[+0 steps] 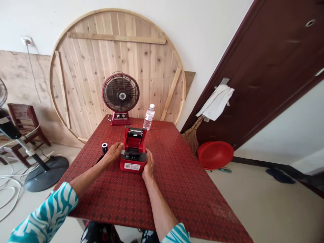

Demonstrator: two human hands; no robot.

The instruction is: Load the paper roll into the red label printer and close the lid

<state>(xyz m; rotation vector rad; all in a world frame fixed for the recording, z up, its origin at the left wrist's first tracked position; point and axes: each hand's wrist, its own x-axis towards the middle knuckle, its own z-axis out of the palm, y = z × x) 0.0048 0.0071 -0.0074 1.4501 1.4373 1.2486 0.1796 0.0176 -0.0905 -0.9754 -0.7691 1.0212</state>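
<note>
A red and black label printer [133, 158] rests on the patterned red table with its lid raised, showing a roller and black parts inside. A white printed sticker covers part of its near face. At its left side is my left hand [114, 152], its fingertips against the casing and partly hidden by it. My right hand [149, 165] curls round the right side, so the printer sits between both palms. Just left of my left hand stands a small black roll with a white end [104, 147]. Something dark beside it is mostly covered by my left forearm.
On the table [177, 189], a red fan [120, 96] and a clear water bottle [149, 118] stand beyond the printer. A large round wooden board [141, 57] leans on the wall. Rightward are a broom [192, 135] and red basin [215, 156]; leftward, a fan stand [47, 172] and chair [27, 121].
</note>
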